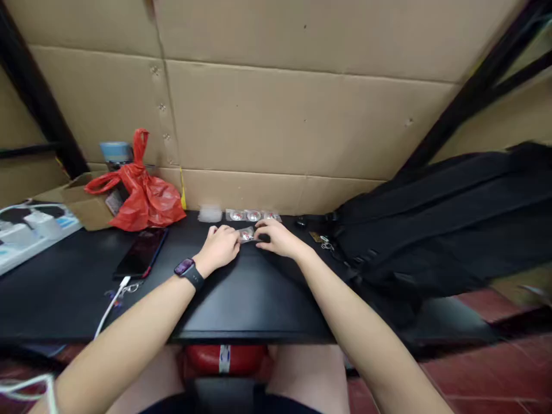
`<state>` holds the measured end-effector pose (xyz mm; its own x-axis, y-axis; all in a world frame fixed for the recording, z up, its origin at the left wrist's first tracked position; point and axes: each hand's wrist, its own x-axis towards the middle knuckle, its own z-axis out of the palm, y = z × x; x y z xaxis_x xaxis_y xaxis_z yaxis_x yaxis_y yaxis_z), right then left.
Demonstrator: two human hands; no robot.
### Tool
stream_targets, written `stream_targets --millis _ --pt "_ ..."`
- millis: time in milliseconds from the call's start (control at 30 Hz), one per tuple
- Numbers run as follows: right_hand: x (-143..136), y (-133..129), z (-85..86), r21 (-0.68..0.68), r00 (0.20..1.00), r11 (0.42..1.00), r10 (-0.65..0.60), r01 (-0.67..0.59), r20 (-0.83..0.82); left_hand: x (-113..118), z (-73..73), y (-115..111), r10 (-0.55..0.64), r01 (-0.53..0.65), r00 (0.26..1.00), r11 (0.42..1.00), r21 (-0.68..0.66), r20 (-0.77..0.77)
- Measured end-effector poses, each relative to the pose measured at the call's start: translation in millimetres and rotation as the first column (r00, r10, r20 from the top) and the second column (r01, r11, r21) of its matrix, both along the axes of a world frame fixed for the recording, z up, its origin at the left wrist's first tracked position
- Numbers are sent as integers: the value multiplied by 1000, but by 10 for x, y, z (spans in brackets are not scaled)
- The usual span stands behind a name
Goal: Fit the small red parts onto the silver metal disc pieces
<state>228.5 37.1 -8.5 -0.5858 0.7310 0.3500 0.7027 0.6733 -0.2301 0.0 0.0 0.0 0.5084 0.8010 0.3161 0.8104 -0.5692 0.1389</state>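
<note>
A small clear packet (247, 234) with a red and white item inside is between my two hands near the back of the black table. My left hand (221, 247) has its fingers closed on the packet's left edge. On the packet's right side, my right hand (278, 237) pinches the edge between thumb and fingers. Just behind, a row of similar clear packets (253, 215) lies along the cardboard wall. To their left sits a stack of clear empty-looking bags (210, 214).
On the left are a red plastic bag (149, 198), a cardboard box (88, 204), a phone (141, 253) with a white cable (107, 310), and a power strip (41, 236). A black backpack (431, 224) fills the right side, with small keyrings (326, 243) beside it.
</note>
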Motion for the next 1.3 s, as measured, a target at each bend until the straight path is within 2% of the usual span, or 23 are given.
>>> stream_targets --millis 233,400,500,567,667,767,933,1100,1300 --pt "-61 -24 -8 -75 983 986 -158 151 -92 -21 -7 88 175 -162 972 983 -91 158" --pt "-157 -72 -14 -45 955 956 -291 289 -62 -18 -18 72 213 -217 972 976 31 97" --pt "-190 -123 46 8 964 966 -257 258 -68 -18 -30 89 201 -211 975 971 110 95" --pt "-205 -169 94 -2 983 985 -173 173 -69 -24 -40 110 133 -145 985 983 115 107" --pt "-234 -229 121 -64 998 997 -48 45 -35 -35 -55 129 -5 -3 990 998 55 141" --pt "-267 -245 92 -102 999 993 -52 53 13 -43 -65 129 -57 59 984 998 -6 171" --pt "-272 -221 89 -184 987 972 -155 145 -45 -76 -88 155 -38 43 985 999 -24 169" --pt "-251 -235 139 -229 982 964 -158 131 -104 -101 -114 207 14 -6 968 999 -33 250" --pt "-227 -188 90 -228 963 966 -169 120 -209 -92 -40 181 83 -60 940 995 -78 330"
